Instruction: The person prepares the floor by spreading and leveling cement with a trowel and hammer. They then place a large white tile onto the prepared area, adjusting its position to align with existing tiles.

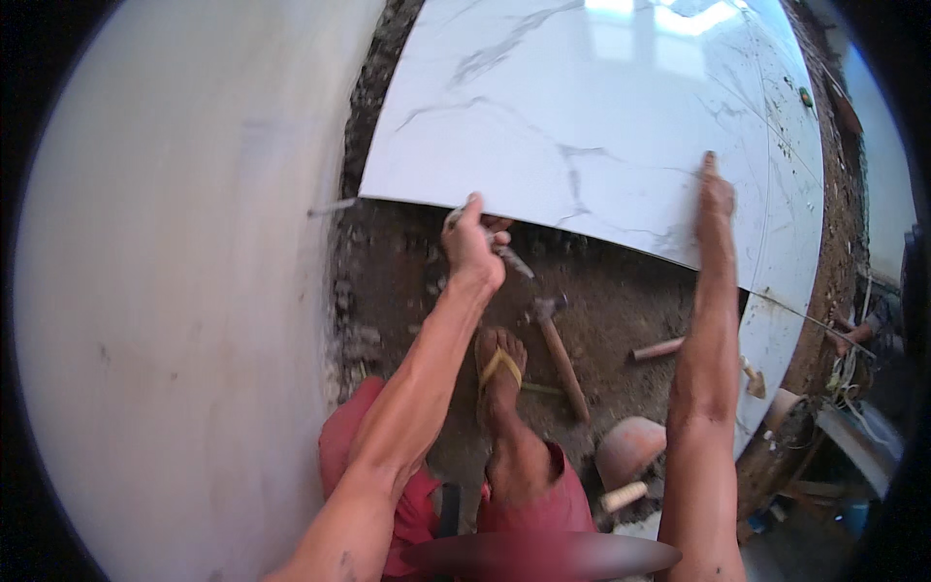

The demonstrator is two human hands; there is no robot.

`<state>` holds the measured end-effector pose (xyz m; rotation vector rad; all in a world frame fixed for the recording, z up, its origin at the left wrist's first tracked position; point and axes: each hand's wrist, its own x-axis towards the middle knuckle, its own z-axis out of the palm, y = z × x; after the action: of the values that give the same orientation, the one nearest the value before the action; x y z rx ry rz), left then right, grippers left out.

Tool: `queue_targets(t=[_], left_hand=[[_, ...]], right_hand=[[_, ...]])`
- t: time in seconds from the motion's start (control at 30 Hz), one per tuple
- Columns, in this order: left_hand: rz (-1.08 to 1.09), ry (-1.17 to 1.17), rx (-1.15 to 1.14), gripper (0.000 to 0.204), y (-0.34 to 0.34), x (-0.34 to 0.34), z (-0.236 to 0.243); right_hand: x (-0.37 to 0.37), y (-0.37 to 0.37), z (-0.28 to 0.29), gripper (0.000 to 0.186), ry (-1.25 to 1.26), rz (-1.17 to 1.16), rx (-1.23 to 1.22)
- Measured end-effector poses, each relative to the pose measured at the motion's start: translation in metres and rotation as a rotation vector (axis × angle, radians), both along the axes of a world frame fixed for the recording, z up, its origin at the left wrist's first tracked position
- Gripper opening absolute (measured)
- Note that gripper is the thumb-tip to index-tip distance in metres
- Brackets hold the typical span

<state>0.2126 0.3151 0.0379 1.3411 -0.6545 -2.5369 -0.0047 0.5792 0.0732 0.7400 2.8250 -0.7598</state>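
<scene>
A large white tile (504,136) with grey veining lies in front of me, its near edge over brown soil. My left hand (472,242) is at that edge, thumb up against it. The fingers are closed round a slim grey tool with a pointed tip (517,260); its exact kind is unclear. My right hand (716,199) rests on the tile's surface towards its right side, fingers stretched forward, holding nothing. A hammer (561,357) with a wooden handle lies on the soil between my arms.
A pale wall (184,291) runs along the left. More white tiles (790,204) adjoin on the right. A wooden handle (657,349), a rounded terracotta-coloured container (630,451) and a pale handle (624,497) lie near my right forearm. Another person's hand or foot (851,337) shows at far right.
</scene>
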Motion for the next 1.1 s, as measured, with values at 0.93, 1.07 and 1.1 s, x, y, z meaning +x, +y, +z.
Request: queue_targets(t=[0.93,1.07,1.1], left_hand=[[0.465,-0.663,0.403,0.007,0.166,0.458,0.357],[0.596,-0.71,0.409,0.007,0.159,0.573,0.368],[0.612,-0.716,0.397,0.007,0.155,0.595,0.371]], right_hand=[[0.361,-0.059,0.416,0.036,-0.464,0.697,0.088],[0.435,-0.096,0.415,0.038,-0.537,0.863,-0.066],[0.463,-0.103,0.412,0.037,-0.528,0.872,-0.088]])
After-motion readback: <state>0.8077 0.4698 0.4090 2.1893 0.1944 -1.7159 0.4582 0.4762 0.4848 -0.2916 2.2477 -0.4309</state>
